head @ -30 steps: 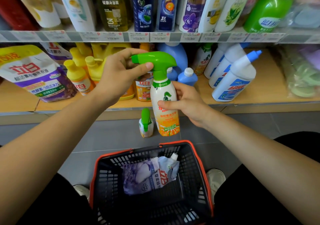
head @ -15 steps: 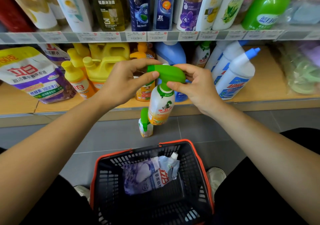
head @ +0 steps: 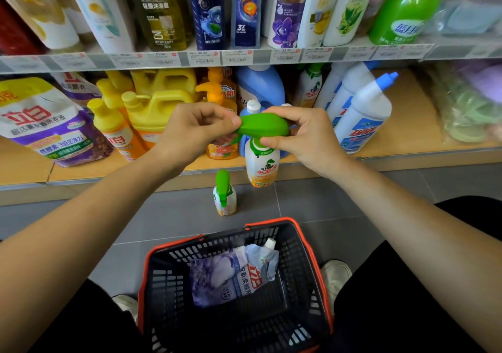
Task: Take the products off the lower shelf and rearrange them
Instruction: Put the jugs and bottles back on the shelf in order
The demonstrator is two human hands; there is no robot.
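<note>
A black plastic basket [head: 267,222] with an orange rim and slotted, grid-like walls is seen nearest, set on the floor between the person's knees. A soft, crumpled refill pouch [head: 231,274] with a white screw spout is laid inside it, printed in pale purple. Beyond the basket, the floor [head: 163,217] is covered with smooth grey tiles, and a small spray bottle [head: 224,196] with a green trigger is stood upright on them, just before the shelf edge.

Above it, the spray bottle [head: 262,168] is held in the air in front of the lower shelf [head: 407,127], upright, its white and orange plastic body hanging below both hands. The nozzle end of its rounded green trigger head [head: 264,127] is pinched by the left hand [head: 195,130]. The rear of the head is gripped by the right hand [head: 307,135], fingers curled over the top and thumb pressed at the neck.

The lower shelf is made of pale wood-grain board. A glossy purple and white bag [head: 46,124] is leaned on it at the left, then yellow handled jugs [head: 160,103], a blue jug [head: 260,86] and white angled-neck bottles [head: 361,113] with blue caps. On the upper shelf [head: 244,56], edged with price labels, tall shampoo bottles [head: 288,10] are ranged side by side.
</note>
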